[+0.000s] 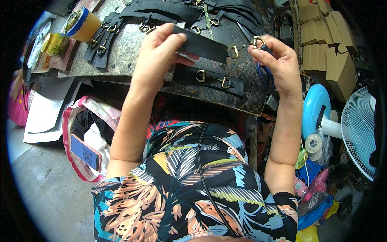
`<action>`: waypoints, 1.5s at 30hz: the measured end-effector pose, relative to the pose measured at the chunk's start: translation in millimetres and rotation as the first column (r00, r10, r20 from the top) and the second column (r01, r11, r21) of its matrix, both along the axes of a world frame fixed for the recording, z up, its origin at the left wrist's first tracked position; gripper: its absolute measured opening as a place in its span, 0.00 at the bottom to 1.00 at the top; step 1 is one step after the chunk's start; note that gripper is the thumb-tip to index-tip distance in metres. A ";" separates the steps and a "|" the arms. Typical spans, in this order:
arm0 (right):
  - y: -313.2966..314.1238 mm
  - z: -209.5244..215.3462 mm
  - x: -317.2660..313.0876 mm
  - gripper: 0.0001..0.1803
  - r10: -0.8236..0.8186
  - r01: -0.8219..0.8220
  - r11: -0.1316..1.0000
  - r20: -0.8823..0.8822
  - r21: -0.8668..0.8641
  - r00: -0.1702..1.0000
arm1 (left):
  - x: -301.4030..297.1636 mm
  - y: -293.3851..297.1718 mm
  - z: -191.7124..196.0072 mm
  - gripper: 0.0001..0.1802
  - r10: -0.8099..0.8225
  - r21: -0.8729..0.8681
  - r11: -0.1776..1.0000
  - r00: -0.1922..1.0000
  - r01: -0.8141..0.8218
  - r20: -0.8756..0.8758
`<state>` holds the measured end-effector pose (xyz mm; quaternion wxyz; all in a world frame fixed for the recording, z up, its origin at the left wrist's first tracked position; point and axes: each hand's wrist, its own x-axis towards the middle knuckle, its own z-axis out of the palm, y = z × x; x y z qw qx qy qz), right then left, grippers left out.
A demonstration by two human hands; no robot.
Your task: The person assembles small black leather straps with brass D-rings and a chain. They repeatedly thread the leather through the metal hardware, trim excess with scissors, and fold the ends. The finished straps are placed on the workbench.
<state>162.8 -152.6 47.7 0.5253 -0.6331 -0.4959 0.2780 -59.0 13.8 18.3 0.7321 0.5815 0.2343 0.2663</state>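
Note:
My left hand (156, 54) grips one end of a wide black leather strap (203, 46), thumb on top. At the strap's far end hangs a brass ring (234, 52). My right hand (279, 60) pinches a brass clasp (258, 42) with a short black leather piece, joined to the ring by a small link. A blue loop (265, 76) shows under the right palm and a pointed blade (244, 32) sticks out beyond the fingers; they look like scissors, partly hidden. Below the held strap, another black strap with brass fittings (215, 82) lies along the dark bench.
More black straps (161, 10) with brass hardware lie across a stone slab (125, 50). A blue-rimmed tub (82, 25) stands at the back left. Folded cardboard boxes (326, 52) and a white fan (360, 131) are on the right. A phone (86, 152) rests in a bag at lower left.

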 end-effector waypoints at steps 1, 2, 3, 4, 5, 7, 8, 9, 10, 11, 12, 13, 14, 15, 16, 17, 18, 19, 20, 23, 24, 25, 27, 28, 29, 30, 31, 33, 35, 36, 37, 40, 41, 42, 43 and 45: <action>5.3 -2.2 -3.4 0.08 0.009 -0.019 0.993 0.088 0.120 0.996 | 6.1 -1.8 -0.2 0.11 -0.012 0.025 1.000 1.000 0.013 -0.019; 7.3 -1.7 -6.8 0.10 0.003 -0.018 0.994 0.137 0.110 0.991 | 13.6 -2.6 -0.7 0.11 -0.051 0.018 0.999 0.999 0.052 -0.019; 17.9 -5.5 -10.7 0.11 0.017 -0.067 0.965 0.196 0.252 0.980 | 20.2 -3.1 -1.4 0.11 -0.090 -0.002 0.996 0.996 0.090 0.006; 23.7 -6.0 -14.5 0.11 0.021 -0.082 0.968 0.249 0.237 0.968 | 25.8 -1.5 -1.9 0.10 -0.133 -0.031 0.991 0.991 0.132 -0.006; 29.1 -6.2 -18.1 0.12 0.017 -0.092 0.969 0.310 0.228 0.951 | 30.2 0.5 -2.7 0.10 -0.183 -0.054 0.982 0.983 0.184 0.014; 39.8 -6.5 -25.5 0.14 -0.123 -0.015 0.973 0.571 0.230 0.811 | 34.9 5.5 -4.8 0.10 -0.214 -0.100 0.970 0.973 0.222 0.081; 41.3 -4.8 -27.8 0.13 -0.088 -0.011 0.987 0.601 0.159 0.794 | 36.0 7.6 -6.2 0.10 -0.210 -0.113 0.969 0.973 0.220 0.097; 42.4 -3.0 -29.6 0.11 -0.048 -0.029 0.993 0.630 0.111 0.775 | 36.2 9.4 -7.5 0.10 -0.202 -0.138 0.967 0.974 0.215 0.101; 44.1 -1.9 -31.1 0.12 -0.040 -0.053 0.990 0.620 0.131 0.784 | 35.5 10.4 -9.0 0.10 -0.197 -0.134 0.968 0.972 0.213 0.128; 45.7 -0.7 -32.0 0.12 -0.036 -0.048 0.990 0.573 0.131 0.819 | 34.2 10.4 -10.4 0.10 -0.187 -0.141 0.968 0.972 0.207 0.143; 46.9 0.0 -32.7 0.13 -0.025 -0.061 0.988 0.527 0.145 0.850 | 33.1 9.8 -11.9 0.10 -0.176 -0.150 0.968 0.972 0.200 0.158; 48.0 0.2 -33.5 0.13 -0.022 -0.053 0.988 0.472 0.144 0.882 | 32.8 9.5 -13.2 0.10 -0.166 -0.161 0.968 0.971 0.194 0.173; 48.4 -0.2 -34.8 0.12 -0.048 0.028 0.998 0.468 0.050 0.882 | 33.7 9.1 -14.4 0.10 -0.176 -0.152 0.968 0.971 0.200 0.161; 50.7 -2.2 -37.0 0.11 -0.083 0.050 0.995 0.423 0.088 0.902 | 34.7 8.9 -15.4 0.09 -0.202 -0.123 0.967 0.967 0.222 0.153; 53.7 -5.7 -40.7 0.10 -0.137 0.108 0.989 0.367 0.097 0.920 | 35.7 8.6 -16.2 0.09 -0.229 -0.096 0.965 0.962 0.244 0.146; 55.9 -9.0 -43.2 0.09 -0.176 0.150 0.983 0.311 0.106 0.934 | 36.5 8.7 -16.8 0.08 -0.256 -0.070 0.961 0.957 0.267 0.138; 57.5 -11.4 -43.6 0.08 -0.150 0.108 0.984 0.328 0.143 0.933 | 37.1 8.1 -17.3 0.08 -0.250 -0.094 0.960 0.957 0.265 0.148; 58.5 -13.9 -43.2 0.10 -0.165 0.113 0.979 0.334 0.170 0.928 | 36.7 8.8 -17.3 0.08 -0.239 -0.120 0.958 0.958 0.259 0.157; 59.2 -16.4 -42.0 0.11 -0.168 0.102 0.974 0.337 0.204 0.926 | 35.7 9.4 -17.0 0.09 -0.237 -0.147 0.953 0.955 0.263 0.178; 57.3 -22.4 -34.3 0.13 -0.138 0.080 0.972 0.261 0.220 0.955 | 33.7 9.7 -15.8 0.09 -0.215 -0.191 0.949 0.958 0.251 0.190; 56.2 -23.2 -30.3 0.12 -0.119 0.079 0.969 0.160 0.233 0.980 | 34.0 9.4 -15.2 0.09 -0.211 -0.195 0.949 0.958 0.248 0.193; 53.6 -23.3 -26.1 0.12 -0.100 0.083 0.966 0.059 0.243 0.993 | 34.3 8.7 -14.8 0.09 -0.189 -0.165 0.963 0.970 0.214 0.153; 40.2 -17.7 -14.1 0.16 -0.083 0.071 0.973 0.049 0.218 0.995 | 36.1 5.0 -14.6 0.10 -0.156 -0.105 0.980 0.981 0.168 0.113; 34.4 -12.7 -6.0 0.17 -0.089 0.053 0.985 0.219 0.164 0.972 | 38.2 1.3 -15.0 0.14 -0.108 -0.042 0.993 0.986 0.114 0.126; 29.4 -8.4 0.7 0.19 -0.096 0.072 0.994 0.365 0.080 0.926 | 39.1 -1.2 -15.1 0.15 -0.064 0.035 0.997 0.995 0.061 0.072; 22.1 -4.7 4.9 0.21 -0.046 0.024 0.998 0.492 0.051 0.869 | 39.0 -3.1 -15.1 0.16 -0.028 0.120 0.993 0.998 0.022 0.054; 14.0 -0.6 8.7 0.24 -0.010 0.025 1.000 0.598 -0.016 0.801 | 39.3 -4.9 -15.5 0.18 0.010 0.203 0.979 0.999 -0.018 0.041; 6.2 -0.1 10.4 0.28 0.056 0.017 0.995 0.691 -0.099 0.720 | 37.8 -9.3 -16.9 0.20 0.111 0.274 0.954 0.993 -0.120 0.048; 5.8 -5.1 8.1 0.33 0.099 -0.016 0.992 0.692 -0.125 0.715 | 36.5 -7.6 -17.6 0.21 0.170 0.395 0.904 0.985 -0.161 0.012; 6.5 -9.6 4.7 0.31 0.082 -0.011 0.994 0.660 -0.110 0.747 | 35.6 -5.8 -17.9 0.21 0.241 0.536 0.820 0.971 -0.201 -0.005; 7.5 -12.9 2.4 0.28 0.046 -0.011 0.998 0.695 -0.055 0.718 | 34.8 -3.8 -18.1 0.20 0.220 0.534 0.826 0.975 -0.181 -0.011; 10.1 -16.9 1.3 0.14 -0.036 -0.029 0.997 0.786 0.068 0.617 | 31.6 2.6 -17.7 0.19 0.161 0.491 0.863 0.986 -0.120 -0.042; 8.3 -15.9 1.6 0.12 -0.045 0.001 0.998 0.794 0.056 0.606 | 31.5 4.1 -17.6 0.19 0.159 0.468 0.875 0.987 -0.123 -0.037; 4.4 -14.1 1.3 0.10 -0.050 0.033 0.999 0.800 0.037 0.598 | 32.0 5.1 -17.7 0.19 0.156 0.442 0.888 0.987 -0.126 -0.032; 0.7 -12.8 0.5 0.09 -0.057 0.074 0.997 0.801 0.016 0.596 | 32.5 5.4 -17.9 0.19 0.156 0.413 0.902 0.987 -0.127 -0.037; -7.2 -12.6 -5.2 0.11 -0.072 0.144 0.990 0.858 -0.002 0.509 | 33.2 5.6 -17.9 0.18 0.149 0.389 0.912 0.989 -0.130 -0.019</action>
